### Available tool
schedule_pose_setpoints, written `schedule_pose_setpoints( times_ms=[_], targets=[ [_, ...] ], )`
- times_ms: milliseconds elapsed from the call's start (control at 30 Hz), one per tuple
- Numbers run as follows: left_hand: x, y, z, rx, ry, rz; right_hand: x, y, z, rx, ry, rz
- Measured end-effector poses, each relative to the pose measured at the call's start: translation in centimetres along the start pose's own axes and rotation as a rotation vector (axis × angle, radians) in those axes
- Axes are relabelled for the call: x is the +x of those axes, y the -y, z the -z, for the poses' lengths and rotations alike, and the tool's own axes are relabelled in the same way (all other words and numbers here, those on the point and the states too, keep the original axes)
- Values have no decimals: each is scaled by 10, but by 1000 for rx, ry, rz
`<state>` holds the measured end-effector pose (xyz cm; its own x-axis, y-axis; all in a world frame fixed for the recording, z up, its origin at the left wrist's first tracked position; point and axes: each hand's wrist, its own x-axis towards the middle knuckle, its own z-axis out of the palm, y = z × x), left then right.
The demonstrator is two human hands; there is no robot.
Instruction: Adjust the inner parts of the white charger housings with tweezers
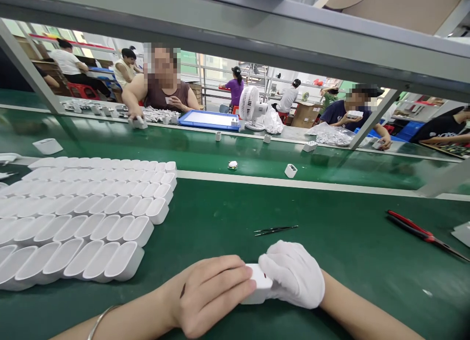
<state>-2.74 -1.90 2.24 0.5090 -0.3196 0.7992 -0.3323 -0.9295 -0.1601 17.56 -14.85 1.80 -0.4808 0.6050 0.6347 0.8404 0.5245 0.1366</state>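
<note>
Close to me, both hands grip one small white plastic housing [258, 287] just above the green bench. My bare left hand [211, 293] wraps its fingers over the left side of it. On the other side, my right hand [293, 275], in a white glove, is closed on the right end. A small dark spot shows on the housing's top near the gloved fingers; the underside is hidden. Black tweezers [276, 230] lie on the bench just beyond my hands. To the left stand several rows of open white oval housings [125, 259].
Red-and-black pliers [428, 236] lie at the right. Beyond a white strip, a green belt carries a white housing [291, 170] and a small part [232, 165]. A metal frame beam [235, 41] crosses overhead. Across the belt are co-workers and a white fan [251, 107].
</note>
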Motion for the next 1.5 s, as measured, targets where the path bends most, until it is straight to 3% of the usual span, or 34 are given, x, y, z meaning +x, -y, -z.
schedule_pose_setpoints(
  times_ms=[100, 167, 233, 300, 333, 400, 467, 567, 667, 767, 967, 1067, 1133, 1233, 1333, 1500],
  targets=[
    [5, 2, 0, -113, -22, 184, 7, 2, -2, -65, -71, -111],
    [11, 1, -1, -228, -55, 475, 14, 5, -3, -91, -88, -178],
    [16, 1, -3, -308, 13, 826, 22, 6, -5, -65, 17, -197],
    [20, 3, -3, -317, 169, 1081, 32, 3, -12, 39, 200, -207],
    [21, 5, -3, -272, 252, 1128, 37, -3, -17, 107, 267, -248],
    [22, 14, 2, -23, 401, 1108, 48, -25, -33, 207, 302, -473],
    [22, 24, 12, 403, 532, 1038, 60, -62, -50, 200, 287, -827],
    [19, 39, 31, 937, 755, 1036, 77, -128, -72, 70, 243, -1078],
    [12, 49, 45, 1051, 975, 1086, 95, -175, -87, -49, 240, -1247],
    [7, 54, 49, 978, 1048, 1101, 118, -183, -105, -118, 215, -1259],
    [8, 50, 29, 829, 857, 1075, 179, -160, -167, 57, 251, -1011],
    [4, 42, 9, 505, 735, 1077, 194, -159, -186, 205, 303, -1028],
    [-2, 38, -1, 276, 628, 1136, 194, -158, -187, 280, 287, -1063],
    [-13, 37, -11, 30, 399, 1265, 180, -148, -172, 387, 201, -1107],
    [-22, 44, -16, -147, 194, 1378, 147, -124, -137, 512, 98, -1127],
    [-22, 52, -19, -348, 192, 1338, 74, -64, -65, 723, -13, -1133]
  ],
)
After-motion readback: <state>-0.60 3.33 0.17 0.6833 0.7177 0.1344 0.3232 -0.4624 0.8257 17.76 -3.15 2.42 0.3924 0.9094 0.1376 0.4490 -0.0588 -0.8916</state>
